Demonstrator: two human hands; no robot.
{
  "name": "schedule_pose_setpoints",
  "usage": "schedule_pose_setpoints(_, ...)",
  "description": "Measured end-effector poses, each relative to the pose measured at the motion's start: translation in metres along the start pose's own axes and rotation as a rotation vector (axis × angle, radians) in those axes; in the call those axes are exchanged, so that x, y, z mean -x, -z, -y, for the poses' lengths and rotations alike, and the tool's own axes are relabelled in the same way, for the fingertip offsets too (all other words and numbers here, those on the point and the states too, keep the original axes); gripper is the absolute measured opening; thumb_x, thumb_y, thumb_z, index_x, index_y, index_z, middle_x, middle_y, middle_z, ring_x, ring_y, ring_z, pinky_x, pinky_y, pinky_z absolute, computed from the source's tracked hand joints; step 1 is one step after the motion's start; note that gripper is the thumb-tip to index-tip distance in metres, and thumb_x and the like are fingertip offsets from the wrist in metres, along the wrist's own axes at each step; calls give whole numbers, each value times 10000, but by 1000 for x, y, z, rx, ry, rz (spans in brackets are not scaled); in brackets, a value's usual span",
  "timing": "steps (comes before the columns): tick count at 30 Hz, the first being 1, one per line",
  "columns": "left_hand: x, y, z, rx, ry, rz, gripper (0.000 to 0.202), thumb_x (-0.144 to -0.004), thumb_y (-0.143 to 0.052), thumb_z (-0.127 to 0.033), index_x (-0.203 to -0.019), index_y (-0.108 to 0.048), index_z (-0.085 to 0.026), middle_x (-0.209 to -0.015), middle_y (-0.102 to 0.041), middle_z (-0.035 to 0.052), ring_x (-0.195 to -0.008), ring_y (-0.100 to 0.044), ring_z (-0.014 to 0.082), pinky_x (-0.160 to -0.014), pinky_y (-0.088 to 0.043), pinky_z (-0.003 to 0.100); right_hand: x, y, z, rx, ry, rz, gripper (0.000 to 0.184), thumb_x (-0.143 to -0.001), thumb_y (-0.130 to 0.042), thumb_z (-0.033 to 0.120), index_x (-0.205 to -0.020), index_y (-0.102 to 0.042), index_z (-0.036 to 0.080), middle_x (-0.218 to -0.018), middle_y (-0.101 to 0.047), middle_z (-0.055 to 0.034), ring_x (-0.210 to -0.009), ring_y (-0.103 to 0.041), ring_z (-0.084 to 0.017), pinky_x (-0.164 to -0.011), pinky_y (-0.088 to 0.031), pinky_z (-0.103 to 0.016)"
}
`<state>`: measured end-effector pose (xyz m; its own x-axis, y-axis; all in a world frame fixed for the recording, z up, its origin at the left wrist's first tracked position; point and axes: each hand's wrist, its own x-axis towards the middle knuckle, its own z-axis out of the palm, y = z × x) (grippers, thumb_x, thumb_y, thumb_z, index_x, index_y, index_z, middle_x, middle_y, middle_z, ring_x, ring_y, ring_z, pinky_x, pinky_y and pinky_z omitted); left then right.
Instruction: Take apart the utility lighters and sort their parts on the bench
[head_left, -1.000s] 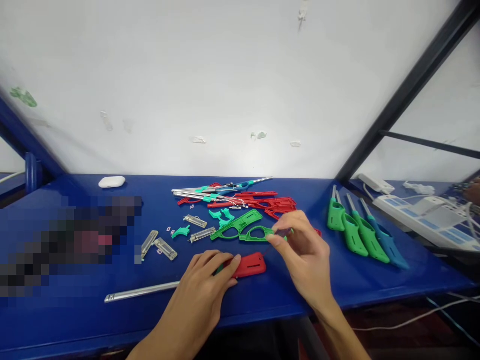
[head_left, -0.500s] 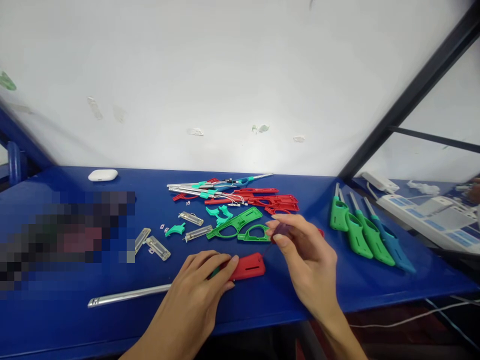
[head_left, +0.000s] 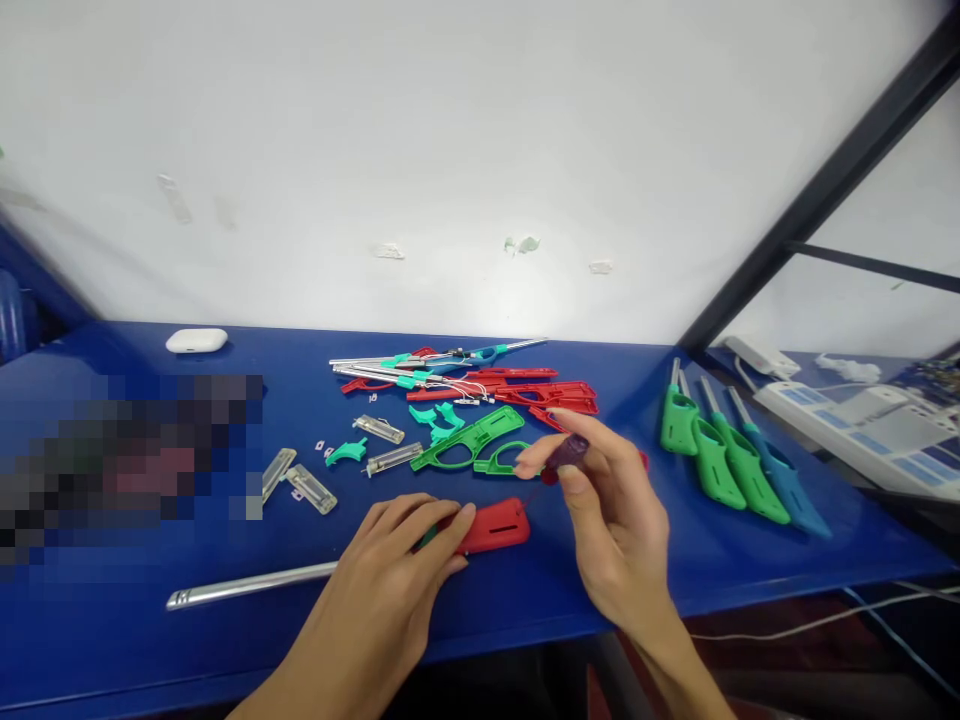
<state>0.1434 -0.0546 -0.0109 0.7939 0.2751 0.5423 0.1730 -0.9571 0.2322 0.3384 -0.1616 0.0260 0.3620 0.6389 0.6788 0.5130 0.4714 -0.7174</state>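
My left hand (head_left: 397,560) is closed around the body of a red long-nosed gas lighter (head_left: 495,526), which lies on the blue table. The lighter's silver barrel (head_left: 251,585) sticks out to the left past my wrist. Between thumb and fingers my right hand (head_left: 615,505) holds a small screwdriver (head_left: 566,455) with a dark purple-red handle. Its thin shaft slants down to the right end of the red body; whether the tip sits in a screw I cannot tell. Just behind lie open green casing halves (head_left: 472,440).
Red casing halves (head_left: 559,393) and silver barrels with wires (head_left: 382,373) lie at the back. Clear fuel tanks (head_left: 311,490) and teal triggers (head_left: 347,452) are scattered left of centre. Several lighters (head_left: 742,478) stand in a row at right, near a power strip (head_left: 855,425). A white case (head_left: 196,341) sits back left.
The fingers of my right hand have shifted on the screwdriver handle, showing more of it. My left hand keeps its hold on the lighter. The view has tilted slightly.
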Motion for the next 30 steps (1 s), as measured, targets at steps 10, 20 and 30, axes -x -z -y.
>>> schedule_pose_setpoints(10,-3,4,-2,-27,0,-12,323,-1123,-422,-194,-1361,-641,-197,-1232,-760,71,-1102,-687,264,-919,-597,439,1,-6,-4,65,-5,-105,462,-1102,-524,122,-1498,-537,359,-1104,-680,-11,-938,-704,-184,-876,-595,-369)
schedule_pose_setpoints(20,-5,6,-2,-24,-15,-11,316,-1125,-416,-197,-1353,-635,-194,-1212,-765,80,-1068,-702,276,-872,-608,465,3,-6,-8,176,106,-117,485,-981,-710,57,-1359,-634,350,-1121,-649,-18,-943,-645,-207,-848,-558,-399)
schedule_pose_setpoints(30,-5,5,-2,-34,-25,-13,301,-1123,-420,-191,-1343,-624,-192,-1205,-761,78,-1064,-697,277,-860,-614,463,1,-10,-7,114,110,-161,526,-894,-809,41,-1261,-587,346,-1091,-601,16,-904,-658,-180,-805,-593,-364)
